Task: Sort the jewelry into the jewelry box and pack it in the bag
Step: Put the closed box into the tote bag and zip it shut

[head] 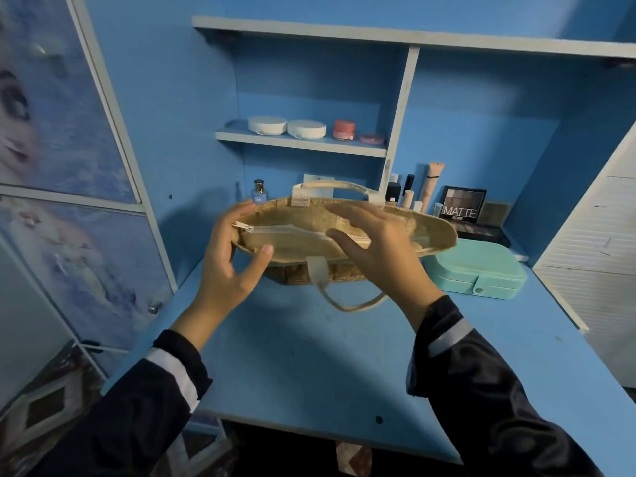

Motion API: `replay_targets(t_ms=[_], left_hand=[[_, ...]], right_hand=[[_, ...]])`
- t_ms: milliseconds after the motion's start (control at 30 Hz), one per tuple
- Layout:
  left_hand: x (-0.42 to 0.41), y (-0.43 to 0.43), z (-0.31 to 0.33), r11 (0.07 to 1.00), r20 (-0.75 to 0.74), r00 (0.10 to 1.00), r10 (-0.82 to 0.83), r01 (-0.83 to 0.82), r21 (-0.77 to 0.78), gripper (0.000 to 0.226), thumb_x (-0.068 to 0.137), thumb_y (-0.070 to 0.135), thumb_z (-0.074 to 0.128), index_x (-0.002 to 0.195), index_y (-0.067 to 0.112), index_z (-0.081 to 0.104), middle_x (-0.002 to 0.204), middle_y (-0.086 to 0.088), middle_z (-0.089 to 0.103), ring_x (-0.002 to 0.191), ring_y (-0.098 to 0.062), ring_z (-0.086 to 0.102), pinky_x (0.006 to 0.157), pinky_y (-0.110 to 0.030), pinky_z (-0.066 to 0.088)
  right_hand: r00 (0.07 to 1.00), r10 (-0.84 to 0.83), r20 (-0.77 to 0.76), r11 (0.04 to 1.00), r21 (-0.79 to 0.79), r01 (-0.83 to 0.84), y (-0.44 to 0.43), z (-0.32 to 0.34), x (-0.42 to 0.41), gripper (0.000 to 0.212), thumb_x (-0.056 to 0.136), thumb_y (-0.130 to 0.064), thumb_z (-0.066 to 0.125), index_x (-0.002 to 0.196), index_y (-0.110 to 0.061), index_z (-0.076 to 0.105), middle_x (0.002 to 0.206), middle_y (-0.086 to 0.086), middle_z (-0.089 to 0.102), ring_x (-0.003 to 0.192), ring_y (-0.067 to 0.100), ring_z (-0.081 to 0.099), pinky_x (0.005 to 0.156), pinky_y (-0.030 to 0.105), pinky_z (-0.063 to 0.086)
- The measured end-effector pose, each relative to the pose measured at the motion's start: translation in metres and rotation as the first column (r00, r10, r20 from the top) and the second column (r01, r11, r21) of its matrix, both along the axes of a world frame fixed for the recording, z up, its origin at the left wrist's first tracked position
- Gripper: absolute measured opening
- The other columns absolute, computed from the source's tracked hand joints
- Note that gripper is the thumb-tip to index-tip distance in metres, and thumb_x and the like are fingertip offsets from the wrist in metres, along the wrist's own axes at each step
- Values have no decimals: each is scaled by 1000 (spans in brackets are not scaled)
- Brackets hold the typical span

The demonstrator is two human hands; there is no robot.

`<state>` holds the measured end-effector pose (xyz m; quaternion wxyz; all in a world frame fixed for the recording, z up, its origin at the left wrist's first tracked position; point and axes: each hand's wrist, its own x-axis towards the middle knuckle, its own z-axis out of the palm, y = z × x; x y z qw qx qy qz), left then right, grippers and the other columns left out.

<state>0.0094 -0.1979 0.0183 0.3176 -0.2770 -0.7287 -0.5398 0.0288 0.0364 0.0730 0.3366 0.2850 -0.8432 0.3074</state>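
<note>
A tan woven bag [303, 241] with cream handles stands on the blue desk, its white zipper closed along the top. My left hand [229, 266] is at the bag's left end, fingers spread, thumb near the front edge and fingertips by the zipper pull. My right hand [382, 249] hovers over the top of the bag near the middle, fingers apart and blurred. A mint-green jewelry box [481, 270], lid closed with a snap tab in front, sits on the desk just right of the bag.
Behind the bag stand a blue perfume bottle [258, 191], several makeup tubes [430, 184] and a "MATTE" eyeshadow palette [463, 204]. White and pink jars [304, 128] sit on the small shelf above. A cabinet door [69, 166] is at left, a white panel [592, 253] at right.
</note>
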Motion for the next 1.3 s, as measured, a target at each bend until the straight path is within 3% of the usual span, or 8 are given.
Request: replay_targets(t_ms=[167, 300, 467, 633, 767, 967, 1167, 1300], left_hand=[[0, 2, 0, 1000, -21, 1000, -5, 4, -7, 56, 89, 22, 62, 137, 3, 42, 140, -8, 48, 131, -29, 48, 105, -57, 41], [-3, 3, -1, 1000, -20, 1000, -9, 9, -3, 55, 88, 18, 62, 135, -2, 41, 141, -12, 46, 133, -32, 45, 106, -59, 39], [-6, 1, -4, 1000, -11, 1000, -6, 6, 3, 55, 88, 17, 63, 135, -4, 41, 140, -15, 45, 133, -34, 45, 106, -61, 37], [-6, 1, -7, 1000, -5, 1000, 11, -11, -7, 55, 87, 12, 62, 133, -7, 41, 140, -16, 45, 135, -31, 43, 109, -59, 36], [-7, 1, -9, 1000, 3, 1000, 26, -26, -14, 55, 86, 13, 63, 132, -9, 42, 140, -17, 45, 134, -29, 44, 110, -55, 37], [-7, -4, -10, 1000, 34, 999, -17, 18, -17, 58, 86, 11, 66, 134, -7, 41, 144, -15, 44, 137, -31, 42, 109, -60, 36], [-6, -11, -12, 999, 53, 998, -28, 29, -21, 62, 85, 16, 70, 135, -5, 40, 145, -12, 45, 136, -33, 44, 107, -63, 38], [-6, -9, -13, 1000, 55, 998, -2, 4, -23, 63, 86, 16, 68, 137, -5, 38, 146, -14, 44, 137, -33, 42, 109, -62, 35]], right_hand=[[996, 75, 45, 989, 122, -80, -24, 7, -26, 25, 90, -18, 68, 113, -12, 72, 110, 0, 71, 91, 3, 58, 81, 9, 42], [991, 108, 75, 983, 139, -117, -36, 3, -38, 21, 87, -15, 71, 107, -11, 74, 109, 2, 70, 98, 12, 63, 86, 21, 50], [990, 117, 78, 976, 175, -130, -41, 0, -45, 18, 83, -13, 74, 101, -9, 77, 99, 4, 69, 97, 18, 64, 84, 22, 50], [993, 86, 74, 966, 236, -102, -44, -6, -49, 17, 82, -13, 76, 99, -11, 78, 93, 6, 69, 89, 12, 57, 80, 20, 42], [995, 56, 78, 958, 277, -76, -47, -8, -49, 16, 80, -11, 76, 96, -10, 78, 97, 10, 68, 85, 22, 61, 77, 24, 41], [993, 60, 97, 964, 253, -83, -49, -8, -50, 16, 79, -10, 76, 95, -9, 78, 100, 11, 69, 97, 27, 65, 83, 28, 48], [992, 63, 106, 970, 228, -86, -46, -7, -49, 17, 80, -11, 75, 97, -8, 78, 92, 6, 68, 84, 18, 61, 76, 20, 41], [993, 47, 106, 961, 268, -74, -49, -7, -50, 17, 82, -11, 74, 98, -8, 77, 92, 8, 68, 83, 18, 60, 74, 24, 45]])
